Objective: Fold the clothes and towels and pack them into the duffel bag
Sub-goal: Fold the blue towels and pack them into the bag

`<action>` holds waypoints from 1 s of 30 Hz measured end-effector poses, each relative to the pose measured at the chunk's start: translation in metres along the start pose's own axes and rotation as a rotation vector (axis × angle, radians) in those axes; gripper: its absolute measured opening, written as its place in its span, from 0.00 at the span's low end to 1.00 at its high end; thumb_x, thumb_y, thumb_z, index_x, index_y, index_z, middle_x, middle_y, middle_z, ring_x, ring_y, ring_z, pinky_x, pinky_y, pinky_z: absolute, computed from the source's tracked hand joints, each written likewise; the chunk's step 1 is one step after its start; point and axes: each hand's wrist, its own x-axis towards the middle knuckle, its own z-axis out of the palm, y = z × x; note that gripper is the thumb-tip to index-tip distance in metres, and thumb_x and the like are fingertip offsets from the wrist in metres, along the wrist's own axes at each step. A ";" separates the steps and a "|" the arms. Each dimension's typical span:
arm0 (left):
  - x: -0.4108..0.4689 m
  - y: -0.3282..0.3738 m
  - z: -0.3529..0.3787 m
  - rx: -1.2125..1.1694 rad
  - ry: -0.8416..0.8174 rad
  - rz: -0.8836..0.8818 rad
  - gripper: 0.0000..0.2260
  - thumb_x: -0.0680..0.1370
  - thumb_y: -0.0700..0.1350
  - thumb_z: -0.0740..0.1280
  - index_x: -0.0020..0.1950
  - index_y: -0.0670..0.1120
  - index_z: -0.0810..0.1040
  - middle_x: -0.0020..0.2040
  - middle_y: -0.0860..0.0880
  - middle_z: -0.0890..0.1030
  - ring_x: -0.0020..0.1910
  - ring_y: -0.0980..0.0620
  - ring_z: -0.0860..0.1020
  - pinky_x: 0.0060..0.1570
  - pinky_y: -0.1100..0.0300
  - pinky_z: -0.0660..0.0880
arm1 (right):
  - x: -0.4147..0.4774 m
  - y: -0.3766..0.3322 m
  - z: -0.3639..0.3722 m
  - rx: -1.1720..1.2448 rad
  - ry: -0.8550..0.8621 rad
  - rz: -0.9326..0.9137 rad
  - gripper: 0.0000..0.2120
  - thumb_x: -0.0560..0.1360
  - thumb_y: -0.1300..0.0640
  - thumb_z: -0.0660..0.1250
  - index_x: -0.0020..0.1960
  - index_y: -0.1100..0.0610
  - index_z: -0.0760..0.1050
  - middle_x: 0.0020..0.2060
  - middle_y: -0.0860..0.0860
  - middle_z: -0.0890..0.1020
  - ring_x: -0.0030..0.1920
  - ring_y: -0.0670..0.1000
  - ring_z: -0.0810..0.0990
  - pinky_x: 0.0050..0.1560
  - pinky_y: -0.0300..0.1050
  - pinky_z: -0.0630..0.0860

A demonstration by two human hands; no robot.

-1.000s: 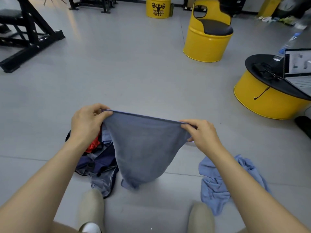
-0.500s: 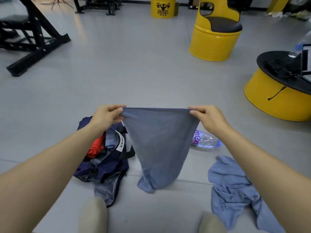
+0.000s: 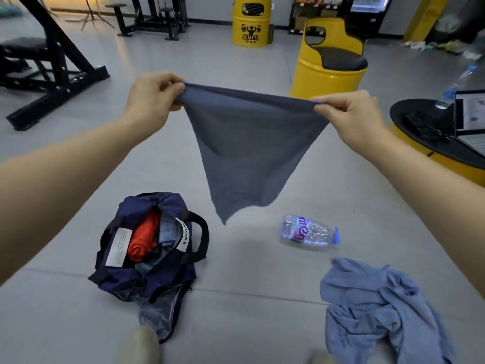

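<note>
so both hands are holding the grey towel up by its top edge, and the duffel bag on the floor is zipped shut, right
Not quite. The left hand and right hand do hold the grey towel up by its top edge, but the duffel bag on the floor is open, with an orange garment showing inside. The head view shows this.

Yellow drum (image 3: 252,24) at 12 o'clock: black flexing-figure logo, "SAIYA STAR" beneath it, plus a smaller line too small to read. Duffel bag (image 3: 149,248) at 7 o'clock: white strap tag (image 3: 183,236) reads "Lvolu", the rest hidden. Its larger white label (image 3: 118,247) carries fine print, illegible. Plastic bottle (image 3: 308,230) on the floor at 5 o'clock: pink lettering, partly readable, brand unclear. Laptop screen (image 3: 471,110) at 3 o'clock: text blurred.
</note>
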 end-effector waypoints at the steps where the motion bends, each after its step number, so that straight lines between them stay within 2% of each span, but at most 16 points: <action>1: -0.007 -0.002 -0.001 0.008 -0.013 0.013 0.06 0.82 0.40 0.64 0.54 0.47 0.80 0.40 0.49 0.79 0.38 0.57 0.80 0.47 0.62 0.81 | -0.009 -0.001 0.000 -0.007 -0.013 -0.003 0.12 0.80 0.52 0.67 0.60 0.51 0.83 0.53 0.47 0.85 0.55 0.45 0.80 0.58 0.46 0.77; 5: -0.047 -0.032 0.003 0.025 -0.098 -0.011 0.08 0.82 0.39 0.64 0.51 0.50 0.81 0.44 0.46 0.82 0.40 0.58 0.81 0.51 0.62 0.80 | -0.054 0.013 0.015 -0.053 -0.101 0.004 0.10 0.79 0.55 0.68 0.59 0.48 0.84 0.52 0.47 0.86 0.54 0.44 0.82 0.56 0.47 0.77; 6: -0.060 -0.044 0.006 0.030 -0.122 -0.018 0.09 0.82 0.39 0.64 0.49 0.51 0.81 0.43 0.49 0.82 0.41 0.57 0.80 0.51 0.63 0.80 | -0.066 0.022 0.023 -0.070 -0.134 0.004 0.10 0.79 0.55 0.69 0.58 0.47 0.84 0.50 0.44 0.87 0.51 0.41 0.82 0.54 0.43 0.77; 8: -0.092 -0.079 0.017 0.097 -0.188 -0.031 0.10 0.82 0.40 0.65 0.48 0.54 0.82 0.40 0.54 0.83 0.42 0.56 0.80 0.48 0.64 0.77 | -0.095 0.051 0.046 -0.094 -0.209 0.021 0.10 0.78 0.54 0.70 0.57 0.46 0.84 0.41 0.31 0.83 0.41 0.32 0.79 0.44 0.28 0.70; 9: -0.109 -0.101 0.024 0.161 -0.227 -0.032 0.10 0.82 0.40 0.65 0.49 0.54 0.82 0.40 0.54 0.83 0.42 0.55 0.80 0.47 0.62 0.76 | -0.112 0.068 0.060 -0.100 -0.251 0.030 0.10 0.78 0.54 0.71 0.57 0.45 0.84 0.38 0.26 0.80 0.38 0.31 0.78 0.42 0.27 0.69; 10: -0.127 -0.124 0.032 0.218 -0.270 -0.031 0.09 0.81 0.41 0.66 0.49 0.53 0.83 0.40 0.52 0.83 0.42 0.53 0.80 0.47 0.59 0.74 | -0.132 0.085 0.076 -0.102 -0.296 0.033 0.10 0.77 0.53 0.71 0.57 0.43 0.84 0.38 0.24 0.80 0.40 0.31 0.79 0.43 0.27 0.70; 12: -0.167 -0.172 0.050 0.257 -0.349 -0.049 0.08 0.81 0.41 0.67 0.49 0.54 0.83 0.40 0.53 0.84 0.42 0.53 0.80 0.46 0.57 0.74 | -0.173 0.118 0.109 -0.104 -0.367 0.001 0.09 0.77 0.51 0.72 0.56 0.41 0.84 0.47 0.25 0.81 0.52 0.35 0.81 0.51 0.30 0.72; 14: -0.207 -0.216 0.068 0.260 -0.407 -0.086 0.07 0.80 0.44 0.68 0.48 0.55 0.83 0.41 0.60 0.83 0.42 0.60 0.80 0.45 0.63 0.74 | -0.213 0.151 0.143 -0.097 -0.421 -0.024 0.09 0.78 0.49 0.70 0.56 0.43 0.84 0.53 0.27 0.79 0.58 0.35 0.79 0.57 0.27 0.71; 17: -0.269 -0.283 0.092 0.315 -0.544 -0.135 0.06 0.78 0.52 0.65 0.46 0.62 0.80 0.45 0.64 0.83 0.46 0.65 0.81 0.48 0.66 0.74 | -0.276 0.194 0.192 -0.087 -0.545 -0.031 0.13 0.79 0.45 0.63 0.57 0.45 0.84 0.55 0.34 0.82 0.61 0.37 0.78 0.62 0.29 0.70; 19: -0.310 -0.326 0.104 0.364 -0.646 -0.163 0.07 0.78 0.57 0.62 0.48 0.62 0.79 0.45 0.65 0.82 0.45 0.67 0.80 0.47 0.69 0.73 | -0.315 0.220 0.220 -0.084 -0.619 -0.014 0.14 0.78 0.44 0.62 0.56 0.44 0.84 0.55 0.37 0.84 0.59 0.37 0.79 0.61 0.30 0.72; 21: -0.346 -0.357 0.112 0.415 -0.707 -0.106 0.07 0.77 0.56 0.62 0.50 0.60 0.79 0.44 0.64 0.82 0.42 0.65 0.80 0.43 0.72 0.73 | -0.352 0.244 0.245 -0.121 -0.661 -0.023 0.15 0.78 0.45 0.61 0.54 0.44 0.85 0.53 0.39 0.85 0.56 0.37 0.81 0.56 0.33 0.76; 24: -0.388 -0.384 0.118 0.529 -0.846 0.041 0.08 0.73 0.54 0.63 0.51 0.60 0.76 0.41 0.60 0.79 0.38 0.60 0.80 0.33 0.65 0.73 | -0.407 0.268 0.274 -0.182 -0.720 -0.045 0.24 0.84 0.40 0.50 0.55 0.43 0.85 0.53 0.42 0.85 0.54 0.42 0.84 0.52 0.36 0.79; 27: -0.414 -0.397 0.117 0.607 -1.021 0.151 0.07 0.73 0.55 0.65 0.51 0.59 0.77 0.45 0.59 0.79 0.43 0.57 0.79 0.38 0.63 0.76 | -0.448 0.271 0.290 -0.258 -0.741 -0.116 0.28 0.84 0.41 0.44 0.54 0.41 0.84 0.56 0.45 0.85 0.57 0.47 0.84 0.47 0.39 0.82; 30: -0.432 -0.399 0.108 0.626 -1.106 0.274 0.08 0.74 0.51 0.67 0.53 0.58 0.80 0.56 0.55 0.79 0.51 0.53 0.78 0.44 0.60 0.77 | -0.476 0.256 0.289 -0.270 -0.820 -0.169 0.26 0.84 0.42 0.47 0.54 0.41 0.84 0.61 0.46 0.82 0.63 0.51 0.80 0.54 0.43 0.80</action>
